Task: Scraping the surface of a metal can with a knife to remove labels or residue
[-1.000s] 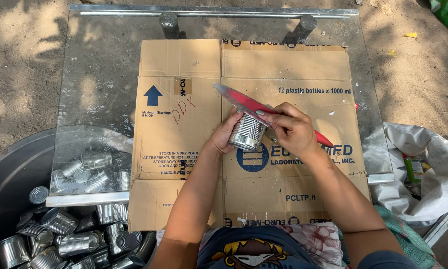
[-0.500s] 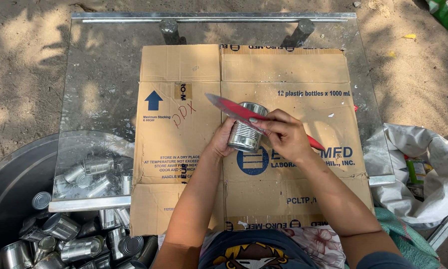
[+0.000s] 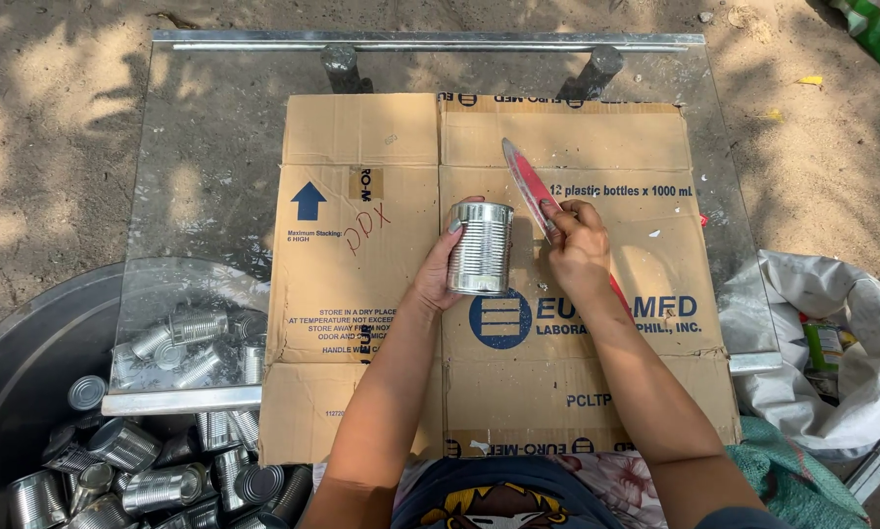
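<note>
The tin can (image 3: 481,249) stands upright near the middle of the flattened cardboard box (image 3: 361,294), with its open top facing the camera. It is a bare, ribbed metal can without label. It looks empty, so it is probably light, and its wall is stiff but thin enough to dent. The smooth metal may slip, and the cut rim may be sharp, so the ribbed side is the safer place to hold. The left hand (image 3: 438,276) wraps its fingers around the left side of the can and grips it. The right hand (image 3: 579,247), just right of the can, is closed around a red knife (image 3: 528,181); the blade points to the far left, apart from the can.

The cardboard lies on a glass table (image 3: 214,196) with a metal far edge. Under it is sandy ground. At the near left, a dark basin (image 3: 9,392) holds many similar cans. At the right lies a white sack (image 3: 832,353).
</note>
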